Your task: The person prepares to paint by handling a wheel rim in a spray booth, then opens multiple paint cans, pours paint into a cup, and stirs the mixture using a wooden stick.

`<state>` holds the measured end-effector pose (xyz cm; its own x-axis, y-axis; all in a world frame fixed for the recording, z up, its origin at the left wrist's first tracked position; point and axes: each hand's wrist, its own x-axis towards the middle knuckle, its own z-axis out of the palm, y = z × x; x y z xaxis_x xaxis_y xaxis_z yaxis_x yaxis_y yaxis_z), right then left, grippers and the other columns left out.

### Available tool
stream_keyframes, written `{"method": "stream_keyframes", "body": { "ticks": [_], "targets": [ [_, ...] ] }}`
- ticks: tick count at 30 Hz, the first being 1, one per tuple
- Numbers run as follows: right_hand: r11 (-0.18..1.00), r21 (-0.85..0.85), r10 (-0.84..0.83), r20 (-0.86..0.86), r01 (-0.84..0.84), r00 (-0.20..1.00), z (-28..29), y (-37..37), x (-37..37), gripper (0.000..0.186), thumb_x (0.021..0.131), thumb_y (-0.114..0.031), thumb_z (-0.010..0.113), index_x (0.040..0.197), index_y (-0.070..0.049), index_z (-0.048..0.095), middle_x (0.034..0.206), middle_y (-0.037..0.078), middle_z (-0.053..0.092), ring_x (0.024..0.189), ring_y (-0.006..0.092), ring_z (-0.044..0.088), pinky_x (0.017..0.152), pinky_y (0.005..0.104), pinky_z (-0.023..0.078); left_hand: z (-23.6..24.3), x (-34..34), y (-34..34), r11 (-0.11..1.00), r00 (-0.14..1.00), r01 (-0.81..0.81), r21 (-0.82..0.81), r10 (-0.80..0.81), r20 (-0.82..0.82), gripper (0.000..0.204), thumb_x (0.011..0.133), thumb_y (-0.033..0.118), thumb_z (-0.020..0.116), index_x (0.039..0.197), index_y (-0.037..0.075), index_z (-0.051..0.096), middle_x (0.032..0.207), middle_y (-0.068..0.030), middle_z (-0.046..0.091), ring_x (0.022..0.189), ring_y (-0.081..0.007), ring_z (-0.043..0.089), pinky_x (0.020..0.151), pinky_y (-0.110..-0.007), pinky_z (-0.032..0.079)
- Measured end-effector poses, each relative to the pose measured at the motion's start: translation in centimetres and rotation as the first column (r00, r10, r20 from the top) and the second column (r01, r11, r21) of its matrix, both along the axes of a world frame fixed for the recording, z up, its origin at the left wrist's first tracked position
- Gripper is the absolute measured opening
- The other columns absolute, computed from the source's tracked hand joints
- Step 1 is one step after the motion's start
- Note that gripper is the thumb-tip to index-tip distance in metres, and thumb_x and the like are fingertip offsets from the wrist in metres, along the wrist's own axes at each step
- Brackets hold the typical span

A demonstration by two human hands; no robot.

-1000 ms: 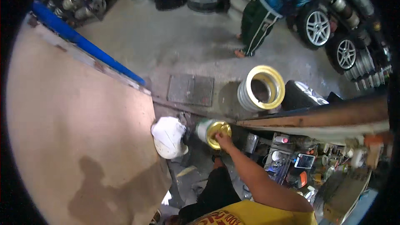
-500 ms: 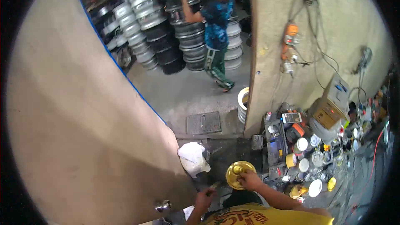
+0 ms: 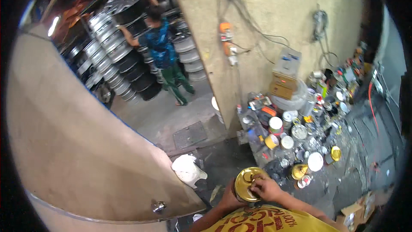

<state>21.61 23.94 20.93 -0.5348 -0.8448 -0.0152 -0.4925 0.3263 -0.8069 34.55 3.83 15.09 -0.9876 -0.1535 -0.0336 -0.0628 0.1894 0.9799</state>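
Observation:
In front of my yellow shirt is a round gold tin can [image 3: 243, 180], its ringed top facing up. My left hand [image 3: 231, 197] wraps round the can's near left side, its fingers mostly hidden beneath. Over the top, my right hand [image 3: 265, 187] is closed, its fingertips pinched at the ring in the middle. Whether the top is a separate lid I cannot tell. A crumpled white bag-like thing [image 3: 187, 170] lies on the floor left of the can, against the tan panel.
Paint cans and tubs [image 3: 299, 132] crowd a low surface on the right. A tan panel [image 3: 98, 146] with a metal knob [image 3: 159, 207] curves along my left. Beyond the doorway, a person [image 3: 163, 47] handles a wheel rim [image 3: 125, 3] beside stacked rims. Cables [image 3: 253, 21] hang on the wall.
My left hand has moved right from a small thin thing onto the can's side. My view has swung right. The person beyond the doorway has turned with the wheel rim.

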Motion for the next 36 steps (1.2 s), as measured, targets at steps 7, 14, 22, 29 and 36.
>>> {"method": "stream_keyframes", "body": {
  "ticks": [7,14,22,29,36],
  "targets": [
    [0.945,-0.163,-0.303,-0.121,0.282,0.945,6.7,15.1,-2.6,0.022,0.096,-0.028,0.069,0.108,-0.009,0.068,0.124,0.016,0.062,0.113,0.0406,0.061,0.094,0.0477,0.052,7.9,-9.3,13.8,0.96,0.954,0.271,-0.069,-0.277,-0.114,0.126,0.054,0.027,0.103,0.152,0.006,0.027,0.145,-0.0131,0.053,0.132,-0.0262,0.056,0.114,-0.043,0.044],
    [0.82,-0.107,-0.572,-0.207,0.563,0.794,10.6,32.4,-5.5,0.025,0.09,-0.028,0.074,0.104,-0.009,0.066,0.122,0.016,0.061,0.102,0.0367,0.066,0.082,0.0471,0.054,6.8,-15.0,32.1,0.911,0.91,0.397,0.109,-0.376,-0.173,0.132,0.051,0.012,0.099,0.154,0.007,0.016,0.152,-0.0157,0.045,0.139,-0.0286,0.049,0.118,-0.045,0.041],
    [0.268,-0.385,-0.96,-0.036,0.883,0.276,8.8,51.9,-3.9,0.073,0.087,-0.042,0.075,0.141,0.0,0.05,0.137,0.023,0.055,0.128,0.042,0.052,0.112,0.0514,0.039,3.7,-18.6,50.1,0.726,0.788,0.607,0.323,-0.602,-0.129,0.131,0.055,0.02,0.099,0.156,0.006,0.016,0.152,-0.0139,0.04,0.139,-0.0268,0.046,0.117,-0.044,0.04],
    [0.218,-0.079,-0.976,-0.014,0.973,0.217,5.7,62.3,2.0,0.14,0.057,-0.054,0.095,0.158,0.007,0.021,0.158,0.032,0.036,0.148,0.044,0.036,0.125,0.0472,0.028,5.2,-23.9,61.2,0.557,0.632,0.741,0.375,-0.767,-0.11,0.126,0.06,0.019,0.097,0.154,0.004,0.014,0.147,-0.0164,0.044,0.136,-0.0289,0.049,0.115,-0.044,0.042],
    [0.186,-0.298,-0.98,0.018,0.936,0.201,4.5,67.2,-4.3,0.162,0.048,-0.053,0.102,0.16,0.005,-0.001,0.159,0.027,0.035,0.146,0.0391,0.04,0.123,0.0463,0.03,5.5,-30.2,70.6,0.44,0.534,0.833,0.336,-0.798,-0.279,0.129,0.067,0.045,0.095,0.155,0.0,0.011,0.15,-0.0184,0.039,0.141,-0.0299,0.043,0.119,-0.045,0.034]
  ]
}}
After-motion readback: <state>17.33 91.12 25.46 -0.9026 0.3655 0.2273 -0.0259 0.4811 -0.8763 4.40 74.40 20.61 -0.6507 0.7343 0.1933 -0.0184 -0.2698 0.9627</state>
